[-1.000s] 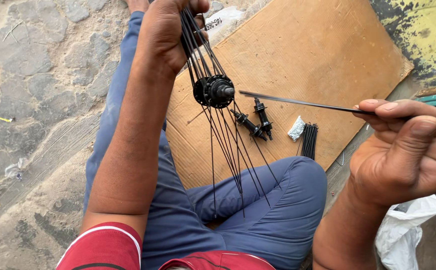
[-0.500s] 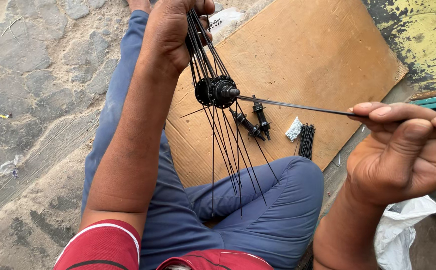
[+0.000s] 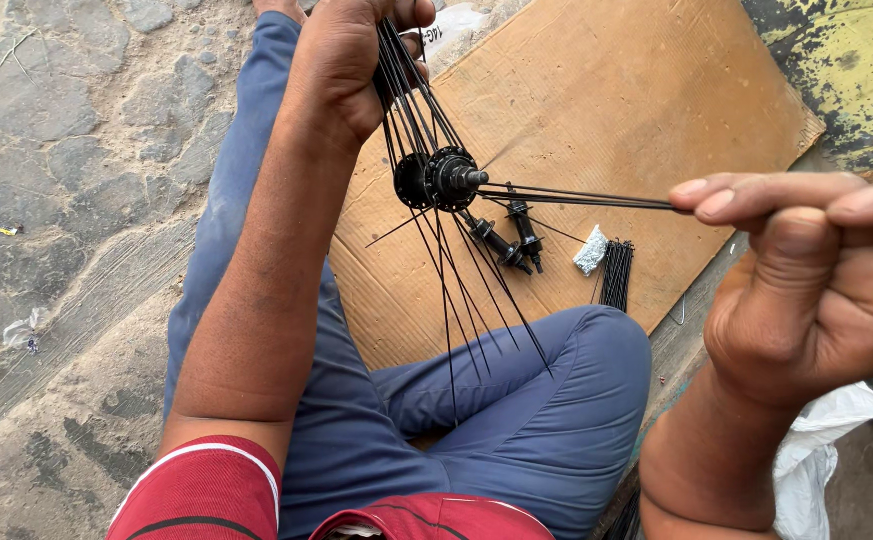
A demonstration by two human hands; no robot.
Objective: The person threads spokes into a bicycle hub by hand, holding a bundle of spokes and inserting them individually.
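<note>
The hub (image 3: 448, 180) is gripped by its spoke bundle (image 3: 403, 75) in the left hand (image 3: 341, 60); since a second ago, the spoke (image 3: 581, 198) pinched in the right hand (image 3: 816, 290) has been brought closer to the hub flange. Looks like lacing is being carried on.

The wheel hub (image 3: 440, 180) is black, and so are the thin spokes (image 3: 456, 290) threaded through it. 2 more black hubs (image 3: 511, 238) lie on plain tan cardboard (image 3: 596, 100), beside a black spoke bundle (image 3: 616, 275) and a small silvery packet (image 3: 590, 250). The trousers (image 3: 516, 430) are blue; the shirt (image 3: 206, 495) is red (white stripe at the sleeve hem). The ground (image 3: 66, 180) is grey-brown.
</note>
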